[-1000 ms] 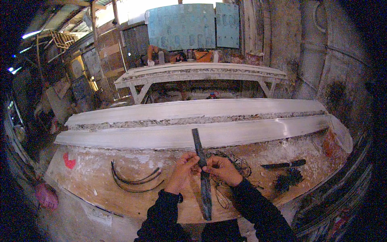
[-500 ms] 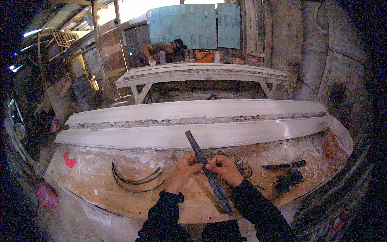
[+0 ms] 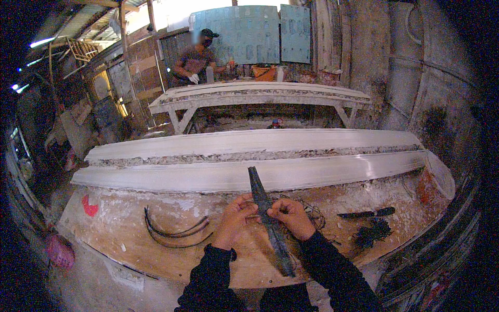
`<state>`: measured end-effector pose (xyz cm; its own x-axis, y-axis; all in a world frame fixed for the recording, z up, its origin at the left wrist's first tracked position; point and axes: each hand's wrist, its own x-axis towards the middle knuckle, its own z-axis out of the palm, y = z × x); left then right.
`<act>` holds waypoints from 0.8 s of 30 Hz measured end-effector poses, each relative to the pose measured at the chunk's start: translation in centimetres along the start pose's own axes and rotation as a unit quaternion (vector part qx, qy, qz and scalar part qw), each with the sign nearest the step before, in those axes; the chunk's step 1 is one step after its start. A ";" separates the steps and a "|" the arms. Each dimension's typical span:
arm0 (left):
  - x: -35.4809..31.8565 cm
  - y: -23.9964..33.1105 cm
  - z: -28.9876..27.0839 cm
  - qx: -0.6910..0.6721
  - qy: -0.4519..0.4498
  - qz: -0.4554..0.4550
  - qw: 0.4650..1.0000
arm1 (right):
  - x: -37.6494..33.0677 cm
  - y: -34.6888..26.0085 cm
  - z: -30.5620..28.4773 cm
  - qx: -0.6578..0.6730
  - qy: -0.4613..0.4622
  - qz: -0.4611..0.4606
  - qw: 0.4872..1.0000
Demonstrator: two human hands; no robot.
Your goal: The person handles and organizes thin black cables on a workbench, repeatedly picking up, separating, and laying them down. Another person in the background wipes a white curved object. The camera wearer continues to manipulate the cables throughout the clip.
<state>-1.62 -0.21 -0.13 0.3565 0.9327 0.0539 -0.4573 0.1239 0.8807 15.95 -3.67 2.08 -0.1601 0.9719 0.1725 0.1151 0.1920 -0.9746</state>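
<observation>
A long dark strip (image 3: 274,236), stiff-looking and grey-green, stands slantwise between my hands above the front of the wooden table. Its upper end reaches over the near white plank, while its lower end hangs near the table's front edge. The fingers of my left hand (image 3: 235,221) are pinched at the strip's left edge. On the other edge, my right hand (image 3: 292,216) grips it between thumb and bent fingers. Whether a thin cord is also pinched there, I cannot tell. Behind my right hand lies tangled dark cord (image 3: 316,217), partly hidden.
Two long white planks (image 3: 208,177) cross the wooden table (image 3: 130,255). Curved dark strips (image 3: 179,242) and a red scrap (image 3: 89,206) lie left; a knife (image 3: 366,213), a dark bristly bundle (image 3: 373,234) and a whitish container (image 3: 439,177) right. A co-worker (image 3: 196,60) stands behind the far bench (image 3: 260,93).
The dark strip has turned more upright, its top shifting right and its bottom left. My hands have barely moved. The co-worker has straightened up from a bent-over pose.
</observation>
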 end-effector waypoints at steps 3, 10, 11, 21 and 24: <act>0.0 0.2 0.1 -0.006 0.018 0.002 1.000 | -0.2 -0.4 0.0 0.003 -0.043 0.058 0.997; 0.0 0.7 0.3 -0.021 0.089 0.055 0.994 | -0.1 0.2 0.3 0.004 -0.127 0.055 0.990; 0.0 0.9 0.4 -0.033 0.086 0.068 0.993 | -0.1 0.3 0.2 -0.017 -0.120 0.099 0.988; -0.5 1.2 1.8 0.089 -0.007 0.037 0.995 | 0.2 0.8 0.0 -0.035 -0.017 -0.018 0.999; -0.3 0.6 1.9 0.117 0.016 0.055 0.991 | 0.3 1.0 -0.1 -0.002 -0.010 -0.013 1.000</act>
<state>-0.46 -1.02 1.28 0.2869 0.9471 0.1440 -0.2884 -0.0579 0.9558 16.07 -3.22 1.18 -0.1832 0.9635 0.1953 0.1138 0.2182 -0.9693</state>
